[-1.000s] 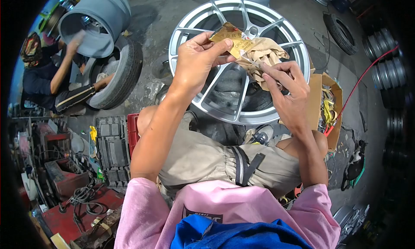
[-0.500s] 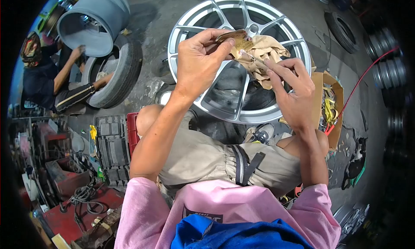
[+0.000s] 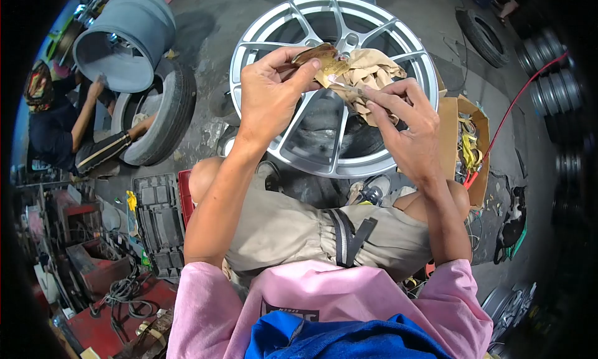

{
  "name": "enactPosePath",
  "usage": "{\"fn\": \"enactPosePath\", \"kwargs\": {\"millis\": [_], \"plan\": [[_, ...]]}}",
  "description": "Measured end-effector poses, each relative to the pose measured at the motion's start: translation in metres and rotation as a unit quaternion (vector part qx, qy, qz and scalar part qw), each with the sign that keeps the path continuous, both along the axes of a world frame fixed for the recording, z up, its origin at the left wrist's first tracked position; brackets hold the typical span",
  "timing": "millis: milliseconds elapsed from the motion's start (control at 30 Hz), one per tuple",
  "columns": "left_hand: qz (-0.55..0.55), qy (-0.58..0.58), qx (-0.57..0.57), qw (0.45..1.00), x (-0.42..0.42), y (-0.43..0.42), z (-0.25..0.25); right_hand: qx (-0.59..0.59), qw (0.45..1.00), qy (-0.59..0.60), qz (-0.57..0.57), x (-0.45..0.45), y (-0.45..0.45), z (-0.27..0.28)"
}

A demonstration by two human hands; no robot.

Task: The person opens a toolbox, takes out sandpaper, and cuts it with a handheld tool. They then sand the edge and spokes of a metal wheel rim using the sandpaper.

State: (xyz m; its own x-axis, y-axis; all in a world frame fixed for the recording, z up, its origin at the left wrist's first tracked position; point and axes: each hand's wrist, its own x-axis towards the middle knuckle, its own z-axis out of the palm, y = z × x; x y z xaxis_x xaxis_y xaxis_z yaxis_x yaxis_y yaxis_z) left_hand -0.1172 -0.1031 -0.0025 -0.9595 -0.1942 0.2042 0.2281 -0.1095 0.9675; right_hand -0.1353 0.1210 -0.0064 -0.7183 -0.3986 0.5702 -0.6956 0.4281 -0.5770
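Observation:
My left hand (image 3: 274, 88) pinches a curled gold-brown printed sheet (image 3: 330, 67) between thumb and fingers. From the right, my right hand (image 3: 408, 119) holds a thin light-coloured stick (image 3: 350, 88), its pale tip close to the sheet's lower edge. A crumpled tan paper (image 3: 374, 71) lies between the hands, just beyond the stick; what supports it is partly hidden. Below them is a silver spoked wheel rim (image 3: 339, 167), lying face up in front of my knees.
At the far left a co-worker (image 3: 56, 128) sits by a tyre (image 3: 177, 103) and a grey barrel rim (image 3: 159, 22). An open cardboard box (image 3: 447, 138) with yellow items stands right. A black-and-white cat (image 3: 514, 225) lies further right. A red toolbox (image 3: 96, 275) sits lower left.
The view has shifted slightly, so the rim and hands appear further left. The gold sheet has tilted and curled, showing less of its printed face. The co-worker's hand has moved lower.

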Motion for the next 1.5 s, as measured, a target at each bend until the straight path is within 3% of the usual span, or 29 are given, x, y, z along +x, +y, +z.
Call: {"fn": "enactPosePath", "kwargs": {"millis": [733, 800, 900, 1500], "plan": [[0.005, -0.006, -0.005, 1.0, -0.002, 0.004, -0.005, -0.001, 1.0, -0.018, -0.012, -0.002, 0.003, -0.002], [0.003, -0.008, -0.006, 1.0, -0.002, 0.005, -0.004, -0.02, 0.997, -0.068, 0.008, 0.002, -0.001, -0.001], [0.006, -0.01, -0.011, 1.0, -0.003, 0.003, -0.003, 0.001, 1.0, -0.02, -0.004, -0.004, 0.005, -0.003], [-0.005, -0.009, -0.002, 1.0, -0.008, 0.008, -0.003, -0.009, 0.999, -0.044, -0.014, -0.003, 0.01, -0.001]]}}
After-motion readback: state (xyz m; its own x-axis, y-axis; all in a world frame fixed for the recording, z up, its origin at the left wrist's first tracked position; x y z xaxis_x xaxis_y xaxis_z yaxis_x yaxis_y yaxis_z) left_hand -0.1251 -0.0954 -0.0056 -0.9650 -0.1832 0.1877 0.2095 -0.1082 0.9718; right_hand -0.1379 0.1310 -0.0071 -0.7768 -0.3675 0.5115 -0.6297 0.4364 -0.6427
